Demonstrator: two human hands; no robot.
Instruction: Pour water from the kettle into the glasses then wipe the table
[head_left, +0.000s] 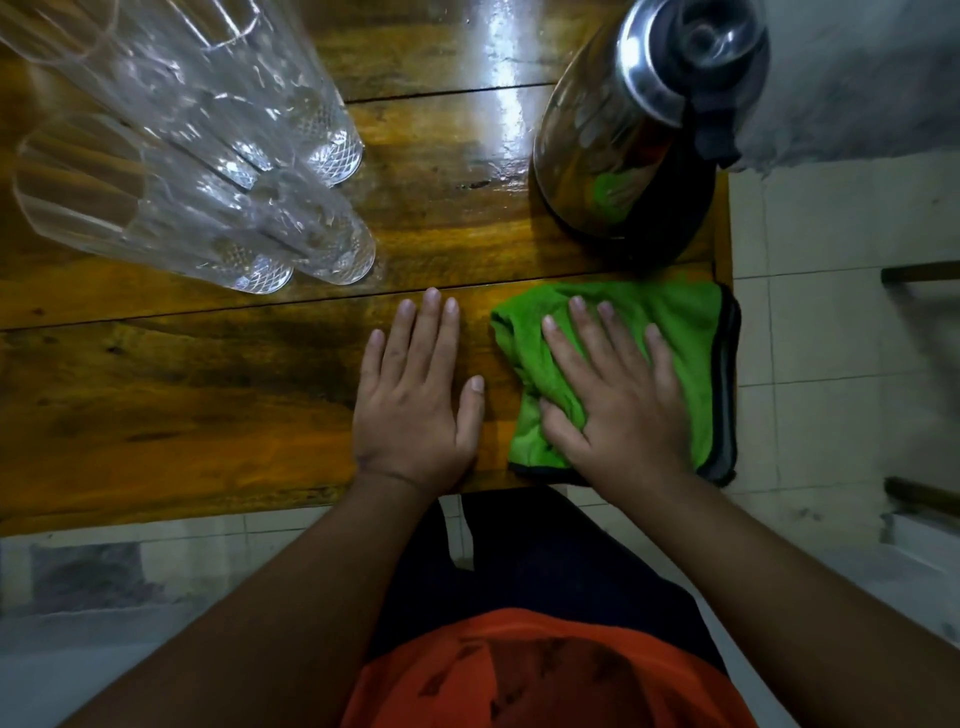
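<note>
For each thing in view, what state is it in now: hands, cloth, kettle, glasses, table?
left hand: open, flat on the table, holding nothing
right hand: open, palm pressed on the cloth
green cloth: folded, flat at the table's corner
steel kettle: upright, lid on
glasses: four, upright, clustered; water level unclear
wooden table: glossy, shiny streak near the kettle

Bare table (182, 395) lies open left of the left hand (415, 410); the glasses (208, 171) crowd the far left, the kettle (628, 156) blocks far right, a clear lane between them.
</note>
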